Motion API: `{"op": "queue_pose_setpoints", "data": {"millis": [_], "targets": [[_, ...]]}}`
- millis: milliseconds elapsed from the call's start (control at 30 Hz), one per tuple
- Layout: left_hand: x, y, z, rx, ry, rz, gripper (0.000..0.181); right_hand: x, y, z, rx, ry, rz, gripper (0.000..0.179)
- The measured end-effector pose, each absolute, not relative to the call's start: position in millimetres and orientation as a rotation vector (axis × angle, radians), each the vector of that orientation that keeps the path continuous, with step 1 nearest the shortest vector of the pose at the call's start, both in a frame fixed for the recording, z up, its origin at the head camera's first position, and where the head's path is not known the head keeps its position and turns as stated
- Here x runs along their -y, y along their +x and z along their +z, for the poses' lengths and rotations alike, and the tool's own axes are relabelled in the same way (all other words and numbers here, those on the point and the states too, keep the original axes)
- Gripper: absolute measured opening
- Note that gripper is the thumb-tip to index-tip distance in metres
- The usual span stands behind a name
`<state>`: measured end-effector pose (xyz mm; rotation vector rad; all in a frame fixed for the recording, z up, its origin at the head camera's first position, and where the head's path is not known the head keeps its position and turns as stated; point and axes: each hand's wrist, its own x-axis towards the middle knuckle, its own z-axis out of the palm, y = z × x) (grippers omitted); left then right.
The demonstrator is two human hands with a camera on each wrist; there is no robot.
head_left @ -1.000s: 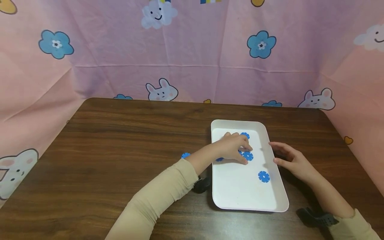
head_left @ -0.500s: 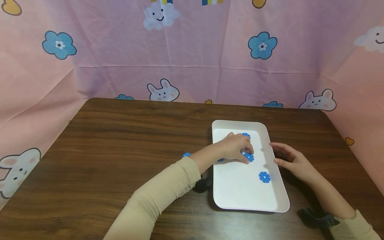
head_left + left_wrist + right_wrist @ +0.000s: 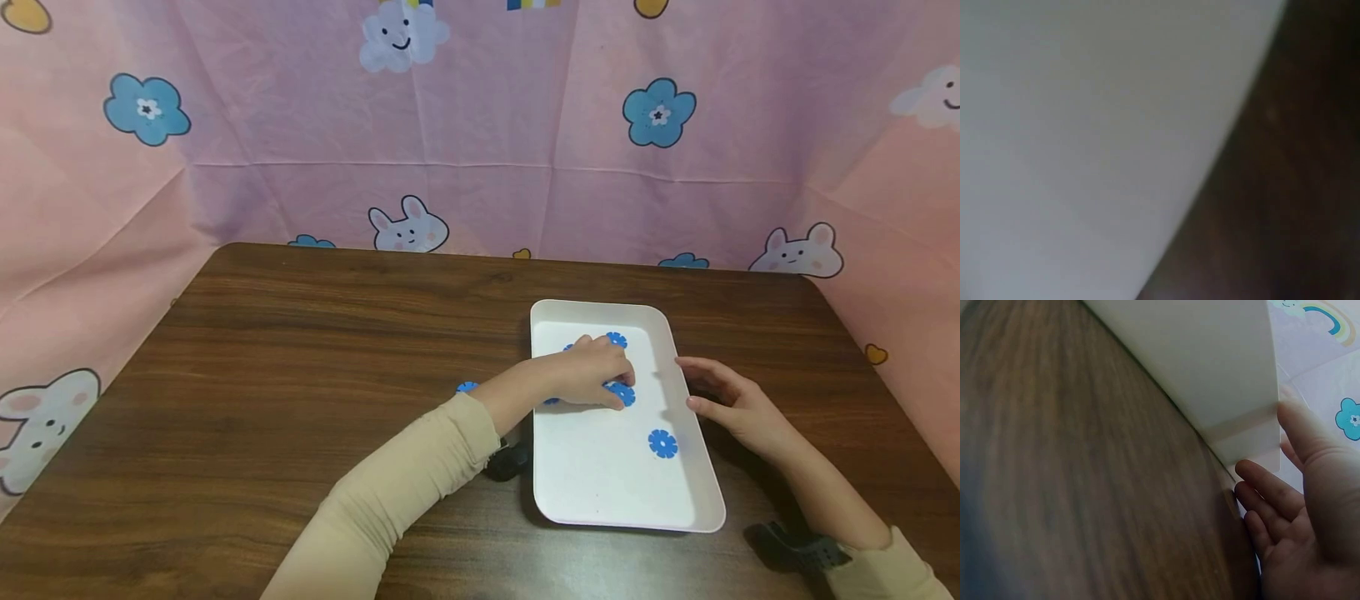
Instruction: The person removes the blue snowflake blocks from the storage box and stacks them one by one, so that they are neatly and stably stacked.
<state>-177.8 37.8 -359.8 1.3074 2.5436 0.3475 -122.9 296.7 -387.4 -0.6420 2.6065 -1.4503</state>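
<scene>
A white tray [image 3: 607, 483] lies on the table, holding several blue notched snowflake discs. My left hand [image 3: 588, 369] reaches into it from the left, thumb and curled fingers about a blue disc [image 3: 622, 395] near the middle. That hand partly covers other discs, and its grip is partly hidden. My right hand [image 3: 738, 408] touches the tray's right outer wall with thumb and fingertips, fingers loosely bent. In the right wrist view, its thumb [image 3: 1300, 428] rests against the wall. Only blurred tray wall and dark wood appear in the left wrist view, without the hand.
One blue disc [image 3: 663, 443] lies toward the tray's near right, another [image 3: 617, 340] toward its far end. Outside the tray, a further disc [image 3: 467, 387] shows behind the left forearm. The brown wooden table [image 3: 300, 358] backs onto a pink patterned cloth [image 3: 487, 108].
My left hand has moved slightly right and lower, its fingers drawing nearer the thumb around the disc. A disc behind its knuckles now shows. The right hand holds its place against the tray.
</scene>
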Motion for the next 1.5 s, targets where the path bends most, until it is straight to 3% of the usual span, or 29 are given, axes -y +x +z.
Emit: {"op": "queue_pose_setpoints", "data": {"millis": [700,1500], "targets": [[-31,-177,-354,-2.571,1.428,0.516,0.04,-298,-123,-388,-2.633,-0.66,-1.435,0.049],[8,-153,-330,-2.608,1.566,0.816,0.031,-297,-123,-387,-2.603,-0.64,-1.453,0.049]]}}
